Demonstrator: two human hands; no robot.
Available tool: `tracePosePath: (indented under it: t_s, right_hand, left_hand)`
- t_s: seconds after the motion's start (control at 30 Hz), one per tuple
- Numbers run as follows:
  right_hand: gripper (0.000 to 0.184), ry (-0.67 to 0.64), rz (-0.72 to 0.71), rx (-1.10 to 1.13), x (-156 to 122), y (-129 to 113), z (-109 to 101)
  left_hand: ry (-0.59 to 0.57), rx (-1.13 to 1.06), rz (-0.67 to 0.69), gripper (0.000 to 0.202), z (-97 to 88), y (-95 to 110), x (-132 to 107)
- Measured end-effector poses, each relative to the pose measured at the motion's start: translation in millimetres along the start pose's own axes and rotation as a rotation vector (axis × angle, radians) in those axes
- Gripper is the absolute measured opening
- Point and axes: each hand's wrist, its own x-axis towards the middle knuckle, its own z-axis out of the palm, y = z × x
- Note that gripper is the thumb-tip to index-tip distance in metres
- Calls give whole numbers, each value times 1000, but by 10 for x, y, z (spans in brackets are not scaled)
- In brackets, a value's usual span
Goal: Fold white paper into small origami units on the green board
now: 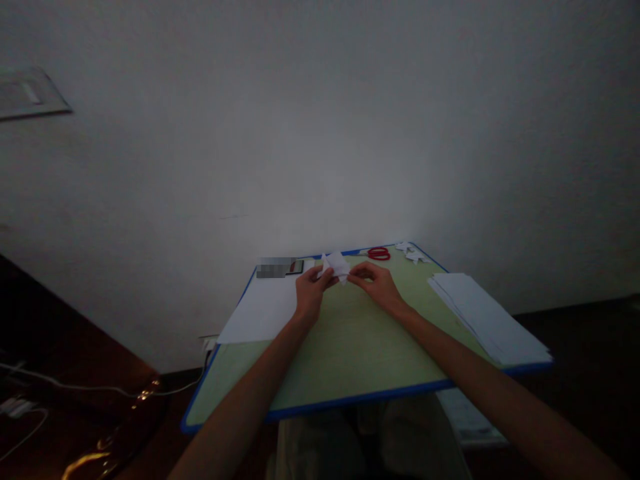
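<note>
Left hand pinches the folded paper above the bench, presumably steadying it; right hand nips its right edge, likely for control; red scissors lie beyond that hand, seemingly out of the way.

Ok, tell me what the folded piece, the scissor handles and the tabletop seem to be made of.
Folded piece: white paper, apparently matte, judging by its thin edges and folded points.
Scissor handles: probably plastic, given their even red colour; finish unclear in this dim light.
Tabletop: perhaps laminated board, flat and pale green, its blue rim possibly plastic.
</note>
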Motion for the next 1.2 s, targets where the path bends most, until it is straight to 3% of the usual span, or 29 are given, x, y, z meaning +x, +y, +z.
tracePosePath:
  t_s: [0.33,0.63,0.83,1.2]
  right_hand:
    - [24,-3,64,-16,4,-42,-14]
    - [48,85,213,272,2,-39,38]
    - [58,107,254,340,-6,-3,31]
    - [34,43,223,183,-10,-34,64]
  left_hand:
    - [-1,41,34,42,-10,-18,2]
    - [-3,1,14,50,-11,-58,21]
    - [-4,34,11,56,-15,-22,-6]
    - [35,75,46,55,-23,-41,9]
